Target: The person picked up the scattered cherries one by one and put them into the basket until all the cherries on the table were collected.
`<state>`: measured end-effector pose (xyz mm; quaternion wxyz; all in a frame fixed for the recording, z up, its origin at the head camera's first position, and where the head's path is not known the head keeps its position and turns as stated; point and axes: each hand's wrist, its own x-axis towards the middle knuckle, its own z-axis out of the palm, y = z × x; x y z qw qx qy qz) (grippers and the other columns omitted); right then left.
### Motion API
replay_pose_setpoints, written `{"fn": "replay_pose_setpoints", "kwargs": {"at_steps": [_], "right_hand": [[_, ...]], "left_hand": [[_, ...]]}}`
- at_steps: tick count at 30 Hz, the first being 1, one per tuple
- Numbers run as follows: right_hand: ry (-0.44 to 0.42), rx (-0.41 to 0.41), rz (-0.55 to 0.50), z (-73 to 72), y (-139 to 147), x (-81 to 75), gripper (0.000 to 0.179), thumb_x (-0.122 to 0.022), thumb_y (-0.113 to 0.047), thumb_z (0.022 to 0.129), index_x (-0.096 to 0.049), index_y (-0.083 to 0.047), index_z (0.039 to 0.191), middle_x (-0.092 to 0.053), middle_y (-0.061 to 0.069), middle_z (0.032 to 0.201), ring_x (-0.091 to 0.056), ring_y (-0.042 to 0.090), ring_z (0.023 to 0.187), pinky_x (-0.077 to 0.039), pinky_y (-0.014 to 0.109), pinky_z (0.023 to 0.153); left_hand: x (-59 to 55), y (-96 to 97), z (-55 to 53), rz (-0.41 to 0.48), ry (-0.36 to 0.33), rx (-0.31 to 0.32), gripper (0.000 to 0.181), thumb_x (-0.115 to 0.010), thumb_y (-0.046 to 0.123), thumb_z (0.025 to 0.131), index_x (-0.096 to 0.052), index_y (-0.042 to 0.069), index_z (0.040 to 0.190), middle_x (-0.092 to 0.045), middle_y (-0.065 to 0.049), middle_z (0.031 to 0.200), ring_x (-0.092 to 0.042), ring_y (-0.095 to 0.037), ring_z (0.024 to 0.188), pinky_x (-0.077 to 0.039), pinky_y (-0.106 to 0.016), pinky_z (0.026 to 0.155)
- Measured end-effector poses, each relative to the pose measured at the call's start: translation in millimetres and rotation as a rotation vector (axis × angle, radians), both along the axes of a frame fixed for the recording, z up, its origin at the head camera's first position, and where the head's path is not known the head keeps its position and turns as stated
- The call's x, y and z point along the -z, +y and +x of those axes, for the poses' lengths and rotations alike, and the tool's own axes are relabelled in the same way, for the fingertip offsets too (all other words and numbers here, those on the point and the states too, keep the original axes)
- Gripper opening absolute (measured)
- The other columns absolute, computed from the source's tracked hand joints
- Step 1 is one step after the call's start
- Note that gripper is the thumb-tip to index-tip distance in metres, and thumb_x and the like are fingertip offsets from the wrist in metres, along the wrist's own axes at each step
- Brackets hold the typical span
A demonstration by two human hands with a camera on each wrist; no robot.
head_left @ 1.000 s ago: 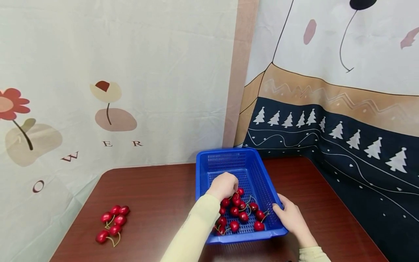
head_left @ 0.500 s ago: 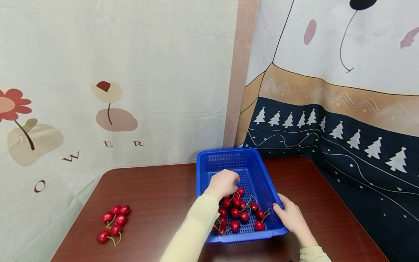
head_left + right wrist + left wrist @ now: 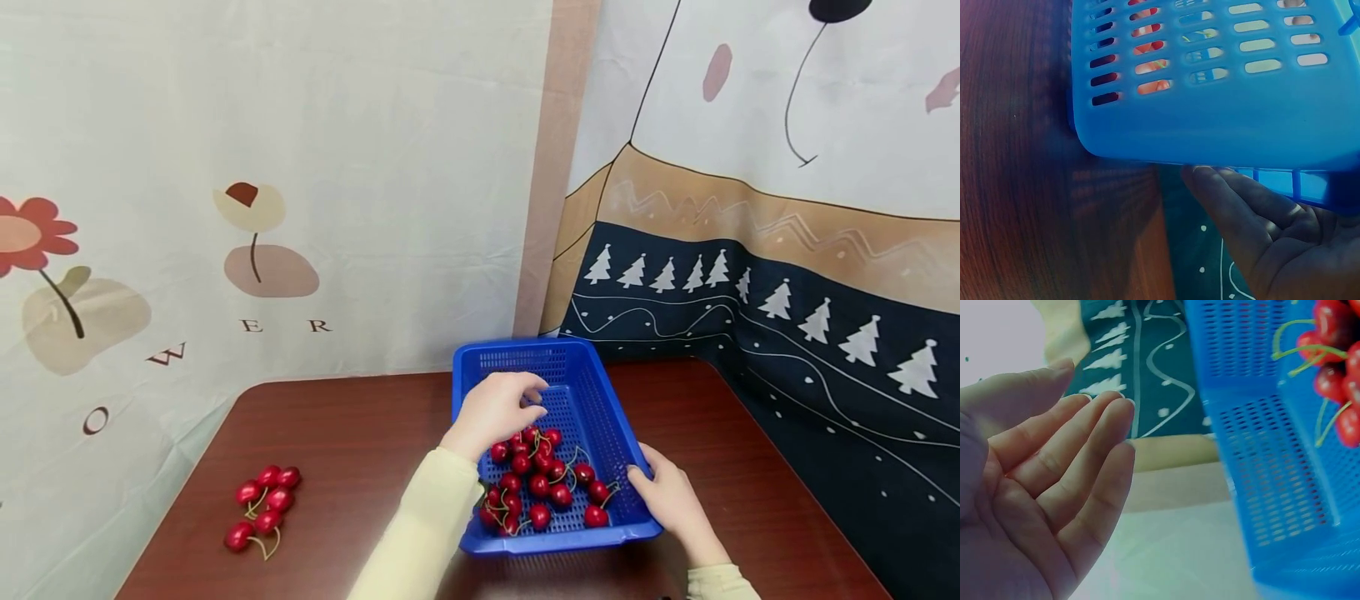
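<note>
A blue plastic basket (image 3: pixel 596 417) with slotted walls stands on the table, holding many red cherries (image 3: pixel 539 486) with green stems, bunched toward its near end. My left hand (image 3: pixel 491 412) hovers over the basket's left side, just above the cherries. Its fingers are loosely bent and apart from the thumb; in the left wrist view the palm (image 3: pixel 1029 531) holds nothing. My right hand (image 3: pixel 675 496) grips the basket's right rim near the front corner, thumb on top. The right wrist view shows those fingers (image 3: pixel 1235 206) beneath the rim.
Several cherries (image 3: pixel 280 500) with stems lie in a small group on the left of the brown table (image 3: pixel 360 467). A printed cloth (image 3: pixel 390 208) hangs directly behind the table, and a dark cloth with white trees (image 3: pixel 780 333) borders its right side.
My left hand has risen from among the cherries and shifted slightly left and back, its fingers opening and uncovering more cherries. The right hand keeps its hold on the basket.
</note>
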<state>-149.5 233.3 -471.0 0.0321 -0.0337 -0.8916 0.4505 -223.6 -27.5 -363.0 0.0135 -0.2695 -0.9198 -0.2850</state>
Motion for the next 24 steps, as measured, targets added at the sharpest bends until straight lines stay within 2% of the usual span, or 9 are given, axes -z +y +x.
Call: {"fn": "replay_pose_setpoints", "kwargs": {"at_steps": [5,11,15,19,24], "right_hand": [[0.002,-0.003,-0.006,-0.1,-0.5,-0.1,0.045,-0.056,-0.008,0.097,-0.048,0.007,0.138,-0.067,0.027,0.111,-0.071,0.030,0.081,-0.059,0.045,0.068],[0.002,-0.003,-0.011,-0.3,-0.8,0.8,0.044,-0.056,-0.008,0.097,-0.048,0.008,0.138,-0.067,0.027,0.111,-0.071,0.030,0.081,-0.059,0.045,0.067],[0.004,-0.004,-0.009,-0.2,-0.9,1.5,0.045,-0.056,-0.008,0.097,-0.048,0.008,0.138,-0.066,0.027,0.111,-0.071,0.030,0.081,-0.059,0.045,0.068],[0.012,-0.004,-0.012,-0.3,-0.7,1.5,0.045,-0.056,-0.008,0.097,-0.048,0.008,0.137,-0.067,0.027,0.110,-0.071,0.030,0.081,-0.059,0.044,0.068],[0.018,-0.002,-0.012,-0.7,-0.1,1.0,0.045,-0.057,-0.008,0.096,-0.049,0.008,0.137,-0.067,0.027,0.109,-0.071,0.030,0.080,-0.059,0.044,0.067]], "left_hand": [[-10.4,-18.2,7.7,0.058,0.009,-0.030,0.034,-0.073,0.024,0.091,-0.068,0.015,0.124,-0.072,0.000,0.107,-0.068,-0.016,0.097,-0.056,-0.036,0.082],[-11.0,-44.4,11.7,0.143,0.071,-0.092,0.034,-0.074,0.023,0.090,-0.069,0.013,0.121,-0.073,-0.002,0.104,-0.067,-0.015,0.091,-0.055,-0.037,0.080],[-3.9,-63.9,12.3,0.221,0.122,-0.153,0.033,-0.075,0.019,0.088,-0.070,0.011,0.119,-0.073,-0.001,0.101,-0.068,-0.015,0.087,-0.055,-0.037,0.078],[8.3,-81.8,12.2,0.282,0.157,-0.222,0.033,-0.076,0.016,0.087,-0.070,0.009,0.118,-0.073,-0.001,0.098,-0.068,-0.015,0.084,-0.055,-0.038,0.077],[23.3,-95.8,14.1,0.327,0.163,-0.278,0.032,-0.077,0.013,0.086,-0.070,0.007,0.117,-0.072,-0.002,0.093,-0.068,-0.016,0.082,-0.056,-0.038,0.077]]}}
